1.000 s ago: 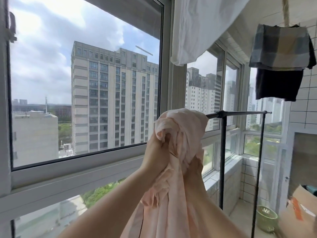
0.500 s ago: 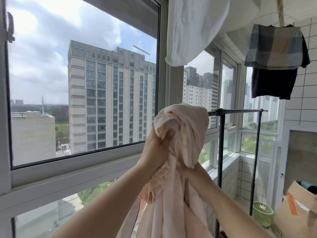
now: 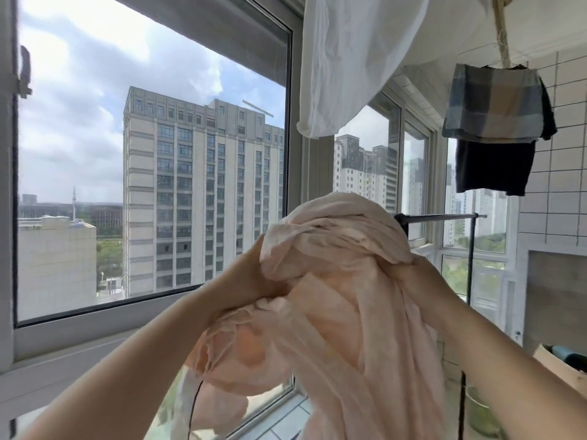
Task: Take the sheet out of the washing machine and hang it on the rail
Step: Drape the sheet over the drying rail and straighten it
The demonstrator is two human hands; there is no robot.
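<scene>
My left hand (image 3: 251, 277), at nine o'clock of the bundle, is clamping the pink sheet (image 3: 336, 281) in a closed fist. The sheet is riding higher than a second ago, its wad now covering the near end of the black rail (image 3: 444, 217). My right hand (image 3: 422, 281), at three o'clock, is gripping the folds and spreading outward. Draping is beginning, in my judgement.

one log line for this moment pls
stage: lifting to rail | left hand: gripping pink sheet | right hand: gripping sheet | sheet: bunched, raised | black rail: behind sheet, bare where visible
</scene>
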